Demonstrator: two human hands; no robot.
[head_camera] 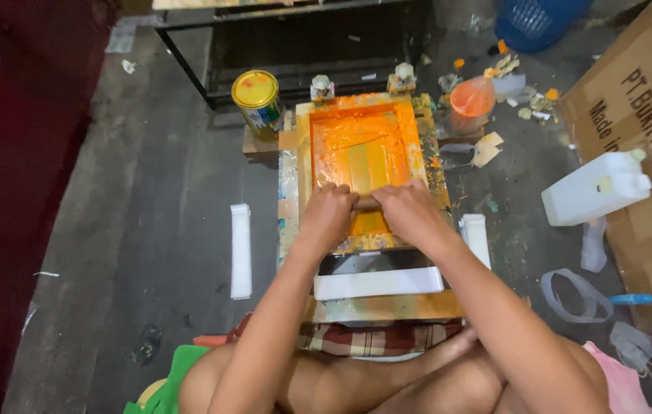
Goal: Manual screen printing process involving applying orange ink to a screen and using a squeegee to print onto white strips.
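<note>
A wooden screen-printing frame [304, 130] smeared with orange ink lies on the floor before me. Both hands grip a squeegee [366, 204] across the near part of the screen. My left hand [328, 215] holds its left end, my right hand [410, 211] its right end, knuckles up. A streak of yellowish mesh shows through the ink above the hands. Below the frame a white strip [376, 283] lies on a dark plate.
A yellow-lidded paint can [258, 100] stands left of the frame, an orange-stained plastic cup [471, 103] to the right. White jerrycan [594, 188] and a cardboard box [648, 130] sit at right. White strips [241, 249] lie on the floor. My crossed legs are at the bottom.
</note>
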